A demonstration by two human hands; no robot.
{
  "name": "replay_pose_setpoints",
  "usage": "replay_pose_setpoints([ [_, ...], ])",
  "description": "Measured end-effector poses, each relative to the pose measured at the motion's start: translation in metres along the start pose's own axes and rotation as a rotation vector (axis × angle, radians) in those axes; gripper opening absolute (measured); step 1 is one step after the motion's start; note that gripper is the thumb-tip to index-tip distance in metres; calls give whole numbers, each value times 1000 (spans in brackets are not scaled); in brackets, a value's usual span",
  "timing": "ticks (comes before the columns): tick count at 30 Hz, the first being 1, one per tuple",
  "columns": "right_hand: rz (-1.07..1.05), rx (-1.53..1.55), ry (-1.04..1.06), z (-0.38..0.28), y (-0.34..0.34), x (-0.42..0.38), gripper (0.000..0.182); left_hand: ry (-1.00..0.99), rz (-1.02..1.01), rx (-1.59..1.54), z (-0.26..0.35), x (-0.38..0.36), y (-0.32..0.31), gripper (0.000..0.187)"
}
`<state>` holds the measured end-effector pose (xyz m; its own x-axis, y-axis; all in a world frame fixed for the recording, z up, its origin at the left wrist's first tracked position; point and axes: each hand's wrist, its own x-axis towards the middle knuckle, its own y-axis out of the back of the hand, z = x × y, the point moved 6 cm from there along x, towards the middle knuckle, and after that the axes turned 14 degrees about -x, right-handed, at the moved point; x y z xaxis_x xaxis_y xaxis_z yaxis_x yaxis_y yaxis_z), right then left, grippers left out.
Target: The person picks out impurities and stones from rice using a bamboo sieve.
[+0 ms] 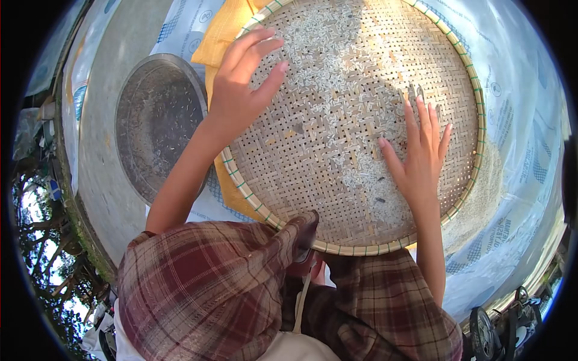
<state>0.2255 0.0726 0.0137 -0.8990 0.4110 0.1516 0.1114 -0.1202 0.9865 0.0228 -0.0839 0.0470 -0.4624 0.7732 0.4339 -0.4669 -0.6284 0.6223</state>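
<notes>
A large round woven bamboo winnowing tray (271, 180) rests over my lap, its pale rim bound with green ties. White rice grains (325, 69) lie scattered across its weave, thickest at the upper middle and in a smaller patch near the front. A few dark bits (380, 200) show among them. My left hand (245, 81) reaches over the left rim, empty, fingers apart above the weave. On the right side of the tray, my right hand (420, 153) is spread, fingertips close to the weave and nothing held.
A dark metal basin (144, 108) with a few stray grains stands left of the tray. Beneath the tray is a yellow sack (211, 45). White plastic sheeting with blue print (512, 225) covers the ground. Plaid-covered knees (198, 271) touch the tray's front edge.
</notes>
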Motion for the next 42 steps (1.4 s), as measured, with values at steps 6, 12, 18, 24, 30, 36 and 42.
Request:
replay_pose_setpoints([
  [6,-87,24,16,0,-18,22,60,-8,-264,176,-11,14,-66,50],
  [12,-24,77,5,-5,0,5,58,64,-291,-134,20,-10,-46,49],
  [18,267,27,-312,39,50,-55,54,679,327,-31,-12,-68,57,32],
  [24,40,-116,-913,49,36,-115,63,896,59,131,-5,-91,40,32],
  [30,94,687,-1206,99,-16,-157,60,745,171,-182,-25,-101,15,31],
  [36,145,879,-1054,29,-15,-123,34,745,421,-64,-77,-112,81,30],
  [42,-30,1065,-1030,57,1,-110,16,712,474,-4,-38,-88,73,29],
])
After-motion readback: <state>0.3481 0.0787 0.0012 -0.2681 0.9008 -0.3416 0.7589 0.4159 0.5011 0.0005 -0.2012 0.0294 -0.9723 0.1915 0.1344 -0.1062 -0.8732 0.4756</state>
